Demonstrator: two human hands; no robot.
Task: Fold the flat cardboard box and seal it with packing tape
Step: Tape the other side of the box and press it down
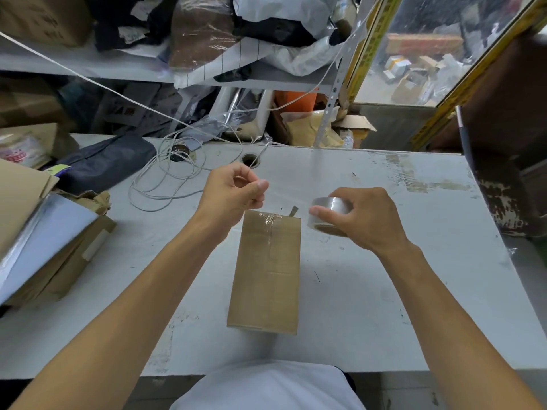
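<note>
A narrow brown cardboard box point(266, 270) lies lengthwise on the white table point(384, 276), with clear tape wrinkled over its far end. My right hand point(364, 220) grips a roll of clear packing tape point(330, 213) just right of the box's far corner. My left hand point(233, 190) hovers above the box's far left corner, thumb and fingers pinched together. A faint clear strip of tape point(291, 192) seems to stretch between the pinch and the roll, though it is hard to make out.
A coiled white cable point(168, 176) lies on the table behind my left hand. Stacked flat cardboard and plastic sleeves point(44, 232) crowd the left edge. Cluttered shelves point(207, 54) rise behind the table. A dark worn cabinet point(503, 173) stands at the right.
</note>
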